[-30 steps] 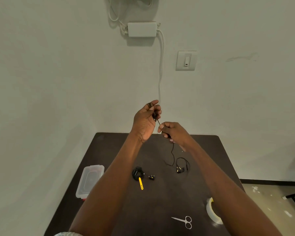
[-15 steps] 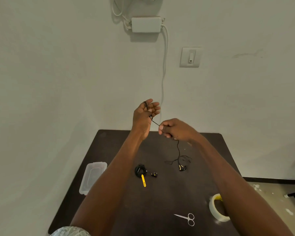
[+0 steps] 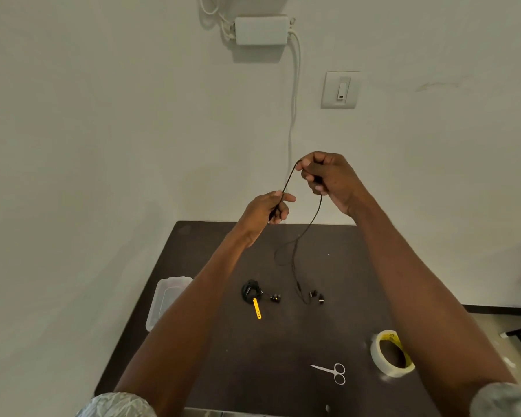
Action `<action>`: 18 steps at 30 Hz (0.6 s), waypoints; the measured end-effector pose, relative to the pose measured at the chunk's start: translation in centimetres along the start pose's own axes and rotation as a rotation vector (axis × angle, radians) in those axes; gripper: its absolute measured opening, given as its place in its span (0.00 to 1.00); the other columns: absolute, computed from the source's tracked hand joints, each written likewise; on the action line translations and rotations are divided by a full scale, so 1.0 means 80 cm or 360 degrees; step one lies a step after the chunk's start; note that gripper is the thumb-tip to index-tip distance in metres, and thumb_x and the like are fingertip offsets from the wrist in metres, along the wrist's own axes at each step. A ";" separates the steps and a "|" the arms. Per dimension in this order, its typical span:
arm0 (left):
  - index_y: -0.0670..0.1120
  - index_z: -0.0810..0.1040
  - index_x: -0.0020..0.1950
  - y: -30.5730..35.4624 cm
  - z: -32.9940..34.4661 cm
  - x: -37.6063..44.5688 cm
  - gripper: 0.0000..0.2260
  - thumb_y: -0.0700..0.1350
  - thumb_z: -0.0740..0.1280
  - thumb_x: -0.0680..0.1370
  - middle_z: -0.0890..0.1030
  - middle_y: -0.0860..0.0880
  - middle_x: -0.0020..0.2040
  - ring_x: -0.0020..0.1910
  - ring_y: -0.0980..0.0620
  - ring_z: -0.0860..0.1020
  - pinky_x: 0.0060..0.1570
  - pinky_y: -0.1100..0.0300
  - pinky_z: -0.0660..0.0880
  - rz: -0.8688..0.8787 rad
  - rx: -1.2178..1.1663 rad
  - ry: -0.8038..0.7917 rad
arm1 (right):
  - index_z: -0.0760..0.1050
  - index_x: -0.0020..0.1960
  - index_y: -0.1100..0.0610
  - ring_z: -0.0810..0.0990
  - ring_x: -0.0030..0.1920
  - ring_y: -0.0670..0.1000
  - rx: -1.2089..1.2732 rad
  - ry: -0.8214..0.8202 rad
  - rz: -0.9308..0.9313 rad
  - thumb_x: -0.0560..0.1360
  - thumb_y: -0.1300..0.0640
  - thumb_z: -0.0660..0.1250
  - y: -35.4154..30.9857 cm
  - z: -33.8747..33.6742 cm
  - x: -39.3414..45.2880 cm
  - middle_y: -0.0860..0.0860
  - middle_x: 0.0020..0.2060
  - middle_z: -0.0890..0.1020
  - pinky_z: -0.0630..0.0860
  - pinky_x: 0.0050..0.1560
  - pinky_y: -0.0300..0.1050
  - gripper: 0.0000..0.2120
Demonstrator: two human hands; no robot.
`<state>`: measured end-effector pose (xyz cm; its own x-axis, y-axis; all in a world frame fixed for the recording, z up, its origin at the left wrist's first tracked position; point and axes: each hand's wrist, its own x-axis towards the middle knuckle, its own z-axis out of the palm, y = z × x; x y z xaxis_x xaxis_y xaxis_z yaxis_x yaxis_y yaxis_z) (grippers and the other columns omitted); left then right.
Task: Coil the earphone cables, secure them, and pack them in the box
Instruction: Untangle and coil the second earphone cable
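Observation:
Both hands hold a black earphone cable [image 3: 312, 218] up above the dark table [image 3: 211, 371]. My left hand [image 3: 265, 210] pinches one end of it. My right hand [image 3: 328, 177] grips it higher and to the right, with a taut stretch running between the two hands. From my right hand the cable hangs down to the table, where its earbuds [image 3: 317, 296] lie. A second earphone [image 3: 251, 291], coiled and bound with a yellow tie [image 3: 257, 308], rests left of them. The clear plastic box [image 3: 163, 299] sits at the table's left edge.
Small scissors [image 3: 333, 373] and a roll of tape [image 3: 391, 353] lie on the near right of the table. The wall behind carries a white adapter [image 3: 260, 30] with a hanging cord and a light switch [image 3: 340, 89].
My right hand has risen from below my left hand to above and right of it, drawing the cable out taut. My left hand has dropped slightly. The hanging cable has straightened.

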<state>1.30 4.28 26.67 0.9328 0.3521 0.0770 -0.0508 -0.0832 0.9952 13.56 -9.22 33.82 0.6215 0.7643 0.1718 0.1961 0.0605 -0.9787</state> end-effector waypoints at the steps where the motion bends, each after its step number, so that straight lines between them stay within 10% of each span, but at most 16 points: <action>1: 0.42 0.80 0.54 0.002 0.002 -0.002 0.18 0.47 0.52 0.85 0.75 0.48 0.33 0.33 0.52 0.68 0.35 0.62 0.66 -0.0010 0.0030 -0.0056 | 0.78 0.46 0.61 0.63 0.25 0.47 -0.0008 0.0056 0.0002 0.81 0.61 0.60 0.004 0.001 0.004 0.50 0.30 0.73 0.57 0.27 0.41 0.10; 7: 0.38 0.78 0.50 0.021 0.003 -0.009 0.15 0.44 0.54 0.84 0.68 0.48 0.30 0.29 0.53 0.64 0.33 0.60 0.62 -0.0003 -0.0421 -0.0206 | 0.79 0.45 0.60 0.63 0.24 0.46 -0.0160 0.0278 0.0148 0.78 0.63 0.60 0.050 0.009 0.013 0.52 0.31 0.72 0.58 0.25 0.38 0.10; 18: 0.38 0.73 0.60 0.020 -0.011 0.012 0.11 0.31 0.57 0.80 0.76 0.47 0.39 0.36 0.52 0.75 0.45 0.60 0.75 0.0276 -0.1206 0.0374 | 0.81 0.50 0.58 0.61 0.25 0.44 -0.0294 -0.0345 0.0409 0.81 0.49 0.62 0.099 0.054 -0.040 0.48 0.28 0.69 0.59 0.26 0.36 0.14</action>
<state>1.81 5.33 28.37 0.7945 0.5856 0.1609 -0.4943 0.4695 0.7316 9.85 -8.43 25.06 0.4972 0.8588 -0.1235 0.2007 -0.2523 -0.9466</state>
